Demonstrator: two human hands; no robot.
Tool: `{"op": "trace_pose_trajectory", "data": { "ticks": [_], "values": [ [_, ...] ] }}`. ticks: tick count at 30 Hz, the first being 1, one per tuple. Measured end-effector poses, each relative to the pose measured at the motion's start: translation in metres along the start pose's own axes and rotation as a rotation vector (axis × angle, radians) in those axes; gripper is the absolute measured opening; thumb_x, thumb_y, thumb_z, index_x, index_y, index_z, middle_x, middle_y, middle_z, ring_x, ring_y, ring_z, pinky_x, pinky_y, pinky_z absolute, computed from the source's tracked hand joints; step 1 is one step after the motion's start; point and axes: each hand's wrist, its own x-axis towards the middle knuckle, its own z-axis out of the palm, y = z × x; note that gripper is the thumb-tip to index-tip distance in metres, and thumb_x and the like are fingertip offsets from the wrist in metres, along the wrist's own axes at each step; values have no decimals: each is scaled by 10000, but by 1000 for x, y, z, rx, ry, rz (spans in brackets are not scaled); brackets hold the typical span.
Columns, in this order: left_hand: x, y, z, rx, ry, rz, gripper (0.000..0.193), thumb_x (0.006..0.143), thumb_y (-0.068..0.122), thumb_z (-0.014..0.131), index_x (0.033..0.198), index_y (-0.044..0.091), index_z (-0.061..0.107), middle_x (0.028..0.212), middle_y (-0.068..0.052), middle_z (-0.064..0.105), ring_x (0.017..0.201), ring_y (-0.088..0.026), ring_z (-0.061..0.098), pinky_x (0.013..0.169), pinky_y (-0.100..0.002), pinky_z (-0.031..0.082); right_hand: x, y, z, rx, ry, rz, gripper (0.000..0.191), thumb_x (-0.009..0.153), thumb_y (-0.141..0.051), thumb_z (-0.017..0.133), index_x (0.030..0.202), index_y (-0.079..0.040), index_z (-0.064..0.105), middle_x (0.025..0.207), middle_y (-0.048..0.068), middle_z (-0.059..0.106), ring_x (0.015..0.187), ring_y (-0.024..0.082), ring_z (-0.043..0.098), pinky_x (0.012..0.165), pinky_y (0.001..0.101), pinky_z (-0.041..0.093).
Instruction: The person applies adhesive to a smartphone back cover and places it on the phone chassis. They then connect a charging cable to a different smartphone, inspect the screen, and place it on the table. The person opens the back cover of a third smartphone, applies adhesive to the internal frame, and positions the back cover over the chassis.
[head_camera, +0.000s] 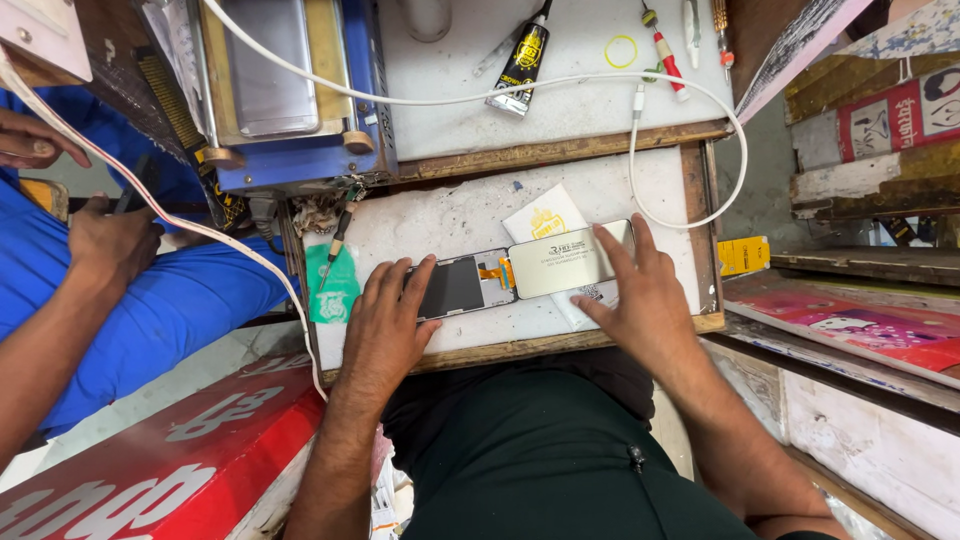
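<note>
An opened phone lies on a white work board (450, 215). Its body (462, 285) with the dark battery sits on the left, and the flipped display panel (560, 265) lies to the right, joined by an orange flex cable (493, 273). My left hand (385, 320) rests flat on the left end of the phone body, fingers spread. My right hand (640, 290) presses on the right end of the display panel, index finger stretched over its edge. A white paper packet (545, 222) lies under the panel.
A blue machine (290, 90) stands at the back left, with a white cable (690, 100) looping over the bench. A glue tube (523, 62), screwdrivers (665, 50) and a yellow ring (620, 50) lie behind. Another person in blue (110, 250) sits at left. A green sachet (333, 290) lies beside my left hand.
</note>
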Motion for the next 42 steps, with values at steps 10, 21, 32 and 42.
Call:
{"op": "trace_pose_trajectory", "data": {
  "ticks": [10, 21, 32, 42],
  "values": [
    [10, 6, 1, -16, -47, 71, 955, 748, 214, 881, 1550, 235, 363, 1496, -152, 474, 1406, -368, 417, 1090, -552, 404, -9, -2, 44, -44, 351, -246, 875, 779, -317, 851, 1540, -196, 436, 1606, 329, 184, 1460, 540, 249, 1112, 673, 366],
    [27, 25, 6, -73, -11, 184, 906, 754, 211, 875, 1539, 227, 421, 1480, -150, 479, 1389, -357, 430, 1094, -551, 395, -18, 29, 51, 14, 501, -138, 762, 832, -261, 829, 1511, -97, 524, 1622, 289, 249, 1345, 436, 390, 1070, 580, 383],
    [-4, 33, 37, -1279, 140, 22, 318, 1038, 164, 686, 1331, 49, 641, 999, -138, 770, 919, -206, 742, 856, -331, 621, -13, 18, 36, -27, 455, -388, 652, 872, -344, 785, 1463, -184, 562, 1579, 124, 450, 1512, 478, 306, 1177, 669, 334],
    [-15, 21, 16, -629, 598, -67, 108, 947, 81, 722, 1026, 7, 722, 892, -105, 766, 792, -176, 743, 719, -291, 584, 14, -5, 2, -139, 222, -434, 683, 813, -487, 761, 1416, -253, 541, 1496, 123, 471, 1462, 465, 254, 1119, 741, 222]
  ]
}}
